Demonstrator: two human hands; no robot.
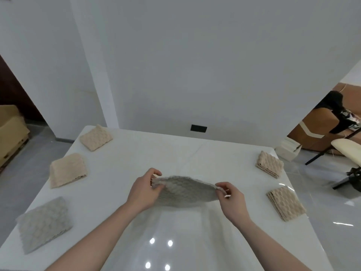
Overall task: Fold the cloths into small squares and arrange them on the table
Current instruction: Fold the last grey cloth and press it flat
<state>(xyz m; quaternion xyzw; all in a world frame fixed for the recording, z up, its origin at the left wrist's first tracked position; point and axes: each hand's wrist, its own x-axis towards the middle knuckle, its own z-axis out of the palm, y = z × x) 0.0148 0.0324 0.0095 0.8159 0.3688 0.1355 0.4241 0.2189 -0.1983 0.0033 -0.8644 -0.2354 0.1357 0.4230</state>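
Grey cloth [185,192]: I saw left hand [143,189] and right hand [232,201] fingers pinching its opposite ends, above white counter [175,153]; five folded cloths flanked them.

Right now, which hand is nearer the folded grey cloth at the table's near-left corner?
Left. The left hand holds the middle cloth by its left end; the right hand holds its far end, farther from the grey cloth.
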